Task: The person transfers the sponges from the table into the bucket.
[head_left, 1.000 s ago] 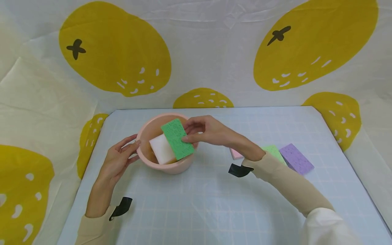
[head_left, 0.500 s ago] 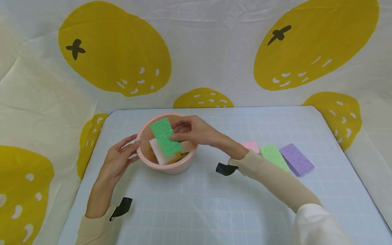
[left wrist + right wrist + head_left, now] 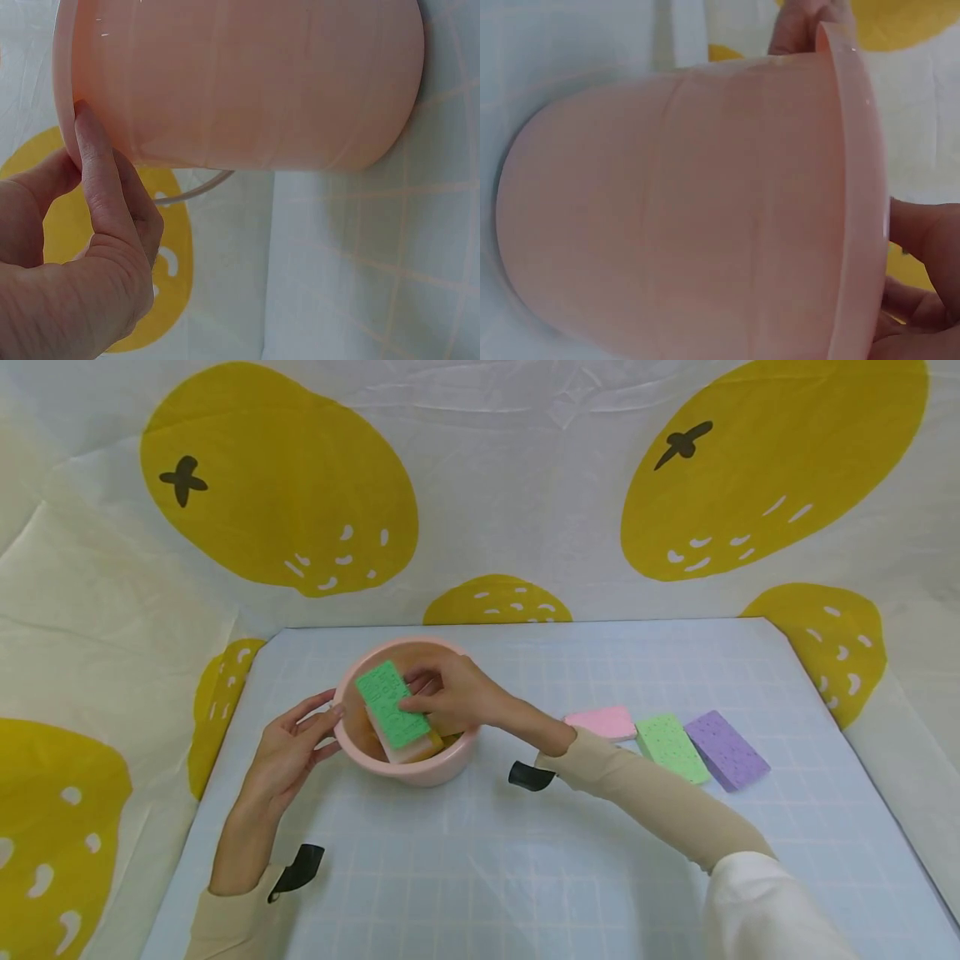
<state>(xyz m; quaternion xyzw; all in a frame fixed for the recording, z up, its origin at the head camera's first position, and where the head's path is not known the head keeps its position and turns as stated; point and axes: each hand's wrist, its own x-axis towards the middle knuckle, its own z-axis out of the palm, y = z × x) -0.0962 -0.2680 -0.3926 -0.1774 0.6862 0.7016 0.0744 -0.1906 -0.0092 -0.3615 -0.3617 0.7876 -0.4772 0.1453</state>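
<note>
A pink bucket (image 3: 431, 772) stands on the table, its outer wall filling most of both wrist views. At its left side my left hand (image 3: 288, 756) pinches the rim between thumb and fingers, shown closely in the left wrist view. Inside the mouth, my right hand (image 3: 453, 693) holds a green sponge (image 3: 384, 693) by its right edge, thumb on top. Under it lies a white-and-yellow sponge (image 3: 420, 750), partly covered. In the right wrist view the bucket wall (image 3: 705, 210) hides the sponges, and my right fingers reach over the rim.
Right of the bucket, a pink sponge (image 3: 603, 722), a light green sponge (image 3: 671, 747) and a purple sponge (image 3: 726, 750) lie side by side on the gridded blue table (image 3: 450, 877). Behind rises a white sheet (image 3: 517, 485) with yellow fruit prints.
My right hand has moved left and lower into the bucket with the green sponge, which now lies over the white-and-yellow one. The pink sponge is now uncovered by my arm. My left hand stays put.
</note>
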